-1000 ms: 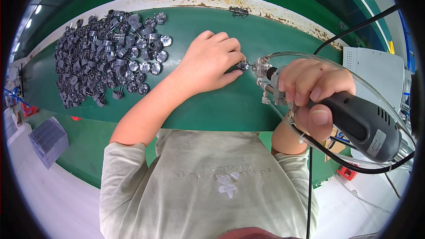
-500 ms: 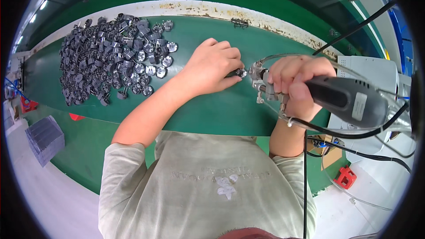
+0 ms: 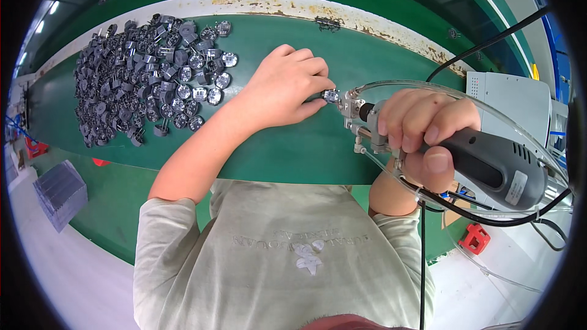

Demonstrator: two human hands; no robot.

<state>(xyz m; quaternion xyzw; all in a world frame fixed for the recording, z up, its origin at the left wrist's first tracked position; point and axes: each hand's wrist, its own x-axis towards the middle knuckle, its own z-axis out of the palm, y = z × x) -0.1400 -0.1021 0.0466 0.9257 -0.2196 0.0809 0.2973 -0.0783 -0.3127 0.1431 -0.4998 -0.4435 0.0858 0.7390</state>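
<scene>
My left hand (image 3: 287, 88) rests over the green bench, its thumb and fingers closed on a small round dark-grey part with a shiny silvery face (image 3: 331, 95). My right hand (image 3: 428, 123) is wrapped around a grey powered hand tool (image 3: 523, 174), which looks like an electric screwdriver. Its metal nose (image 3: 351, 105) carries clear tubes and points left, right beside the shiny face of the part. Whether the tip touches the part cannot be made out. A large pile of similar dark parts (image 3: 143, 79) lies to the left of my left forearm.
Behind my hands runs a worn white ledge (image 3: 269, 5) at the bench's back edge. A light-grey box-shaped unit (image 3: 510, 101) stands at the right. A black cable (image 3: 483, 43) and clear tubes trail from the tool side. Red stools or crates (image 3: 475, 239) show on the floor.
My right hand and the tool have shifted slightly right and toward me, the tool's body tipping lower. My left hand keeps its hold on the part. The whole view has shifted a little.
</scene>
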